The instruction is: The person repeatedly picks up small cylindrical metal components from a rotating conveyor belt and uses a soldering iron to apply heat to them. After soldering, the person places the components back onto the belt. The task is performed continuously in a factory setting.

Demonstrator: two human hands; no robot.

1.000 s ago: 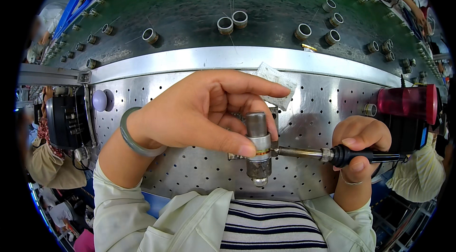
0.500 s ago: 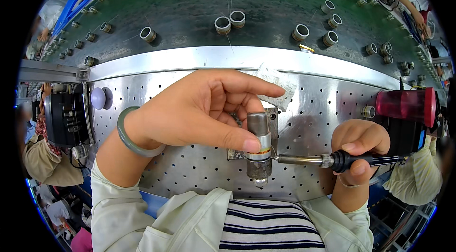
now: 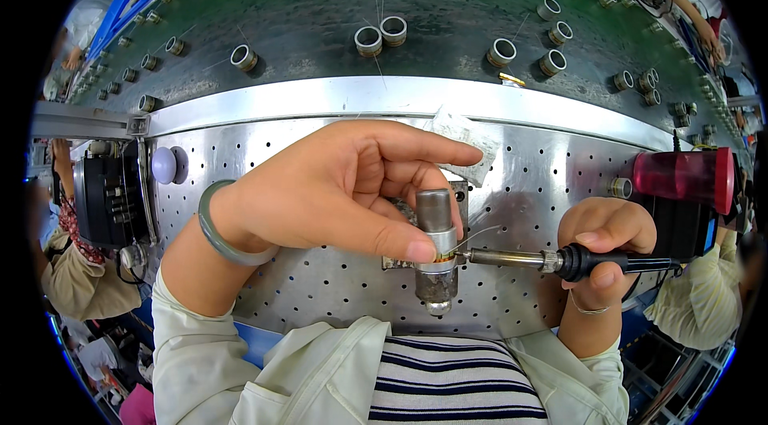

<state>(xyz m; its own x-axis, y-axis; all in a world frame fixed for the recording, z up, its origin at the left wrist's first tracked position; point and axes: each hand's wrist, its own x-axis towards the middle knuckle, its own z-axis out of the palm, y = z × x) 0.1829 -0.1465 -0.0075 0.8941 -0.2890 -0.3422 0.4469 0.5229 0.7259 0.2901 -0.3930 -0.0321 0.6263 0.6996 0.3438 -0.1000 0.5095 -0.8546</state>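
Two bare hands hold a soldering iron (image 3: 512, 258) up to a metal ring (image 3: 442, 241) on a steel post (image 3: 433, 207)
The left hand (image 3: 340, 193) pinches the ring, thumb in front and fingers partly hidden behind, index finger stretched out; the right hand (image 3: 612, 242) grips the iron's dark handle between thumb and fingers. The ring sits around the post, above a perforated metal worktop (image 3: 520, 305), a thin wire (image 3: 482, 234) sticking out rightward. The step seems to be soldering at the ring's coloured band; whether the tip touches, I cannot tell. The next move likely calls for a steady tip and still ring
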